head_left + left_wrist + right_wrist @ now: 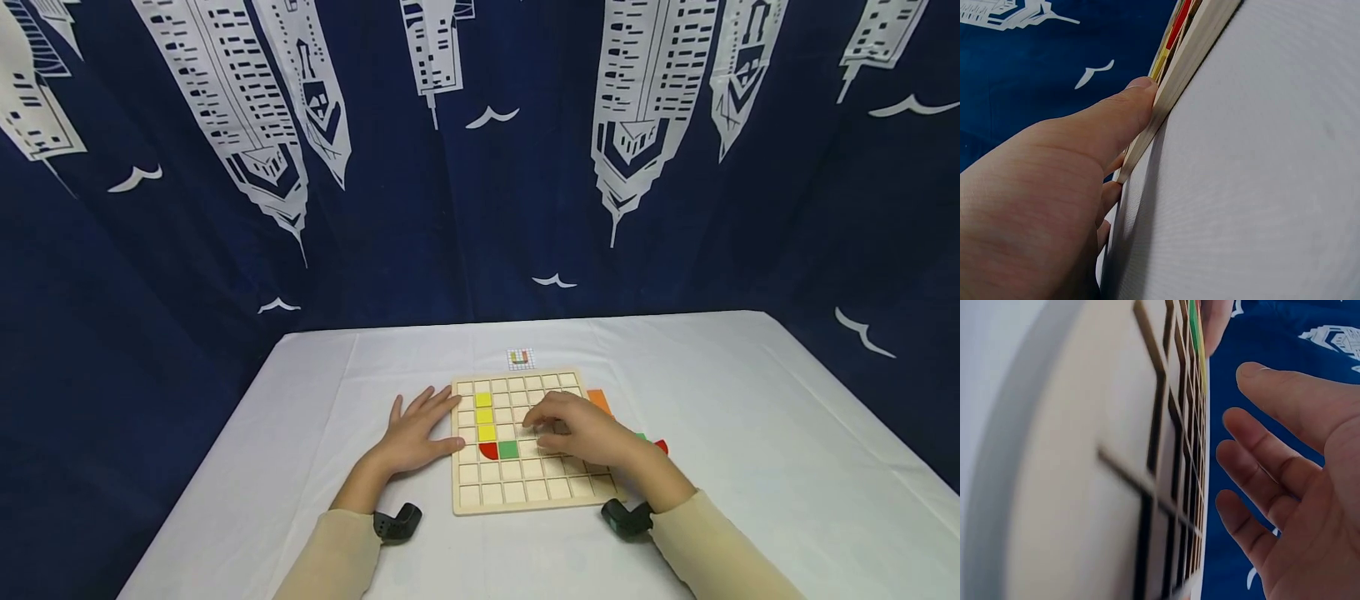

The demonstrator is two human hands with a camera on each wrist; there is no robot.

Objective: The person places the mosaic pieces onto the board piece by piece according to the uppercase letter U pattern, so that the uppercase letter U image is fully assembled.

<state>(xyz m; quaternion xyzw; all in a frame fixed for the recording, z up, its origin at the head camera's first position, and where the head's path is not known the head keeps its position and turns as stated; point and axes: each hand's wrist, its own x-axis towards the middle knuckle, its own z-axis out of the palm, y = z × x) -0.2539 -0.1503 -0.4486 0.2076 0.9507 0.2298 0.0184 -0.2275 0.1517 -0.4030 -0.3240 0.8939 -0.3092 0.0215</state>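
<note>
1. The grid board (513, 493) is lying flat on the white table (750, 400), between the left hand (417, 437) and the right hand (581, 429).
2. The left hand is spreading its fingers along the board's left side, the thumb tip resting on the edge; it is gripping no loose piece.
3. The right hand is hovering over the right part of the board, its fingers loosely bent and a moderate gap showing between thumb and fingers, with nothing between them; in the right wrist view the fingertips are standing apart from the grid.
4. The board is looking nearly square, so no clear long axis is showing; its side edges are running away from the person.
5. Three yellow tiles (484, 415) are forming a column whose long axis is running away from the person, just right of the left fingers.
6. A red quarter-round piece (489, 452) is sitting at the column's near end, its curve facing the person's near left.
7. A green tile (508, 450) is lying just right of the red piece, left of the right fingertips.
</note>
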